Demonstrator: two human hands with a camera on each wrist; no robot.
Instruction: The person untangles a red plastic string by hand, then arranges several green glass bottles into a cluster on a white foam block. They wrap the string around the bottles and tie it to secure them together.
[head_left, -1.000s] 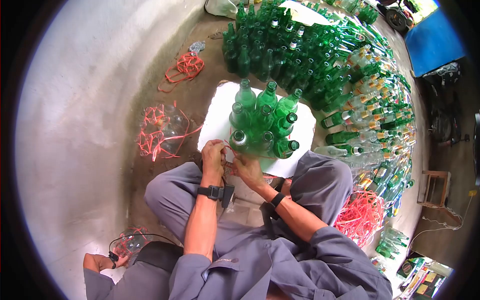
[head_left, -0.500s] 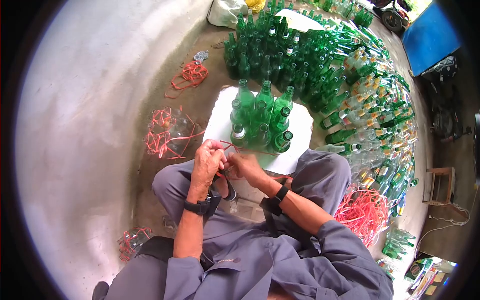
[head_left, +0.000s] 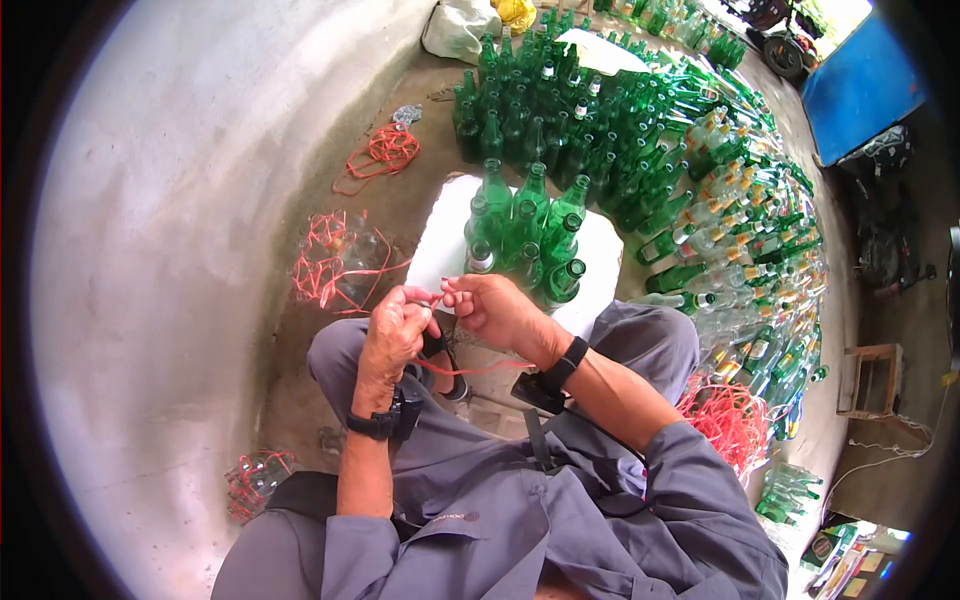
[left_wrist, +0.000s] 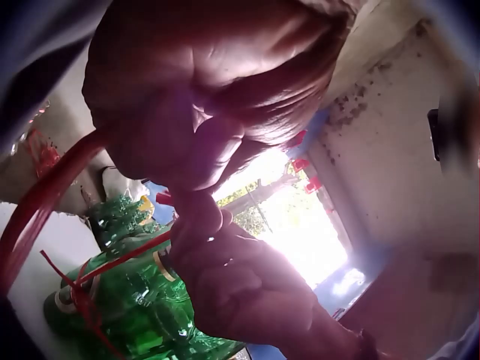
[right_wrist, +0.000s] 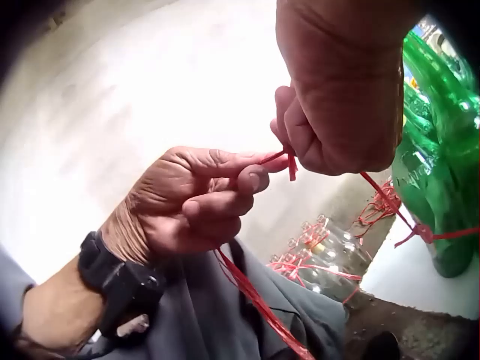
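Note:
Several green glass bottles (head_left: 525, 215) stand upright in a tight cluster on a white block (head_left: 435, 225). Red plastic twine (right_wrist: 397, 210) runs round them, with a knot at their side in the right wrist view. In front of the cluster, my left hand (head_left: 395, 335) pinches the twine between thumb and fingers, and a long loose length (right_wrist: 262, 307) hangs from below its palm. Close against those fingertips, my right hand (head_left: 500, 310) has curled fingers gripping the same twine; a short end (right_wrist: 292, 166) sticks out between the two hands.
A large mass of green and clear bottles (head_left: 620, 140) covers the floor ahead and to the right. Clear bottles bound in red twine (head_left: 345, 260) lie at left, near a loose twine coil (head_left: 385, 155). A heap of red twine (head_left: 725, 425) lies by the right knee.
Both hands have drawn back from the bottles' base. The right hand has risen and turned over, and a red strand now stretches below it. The bottle cluster has stayed in place.

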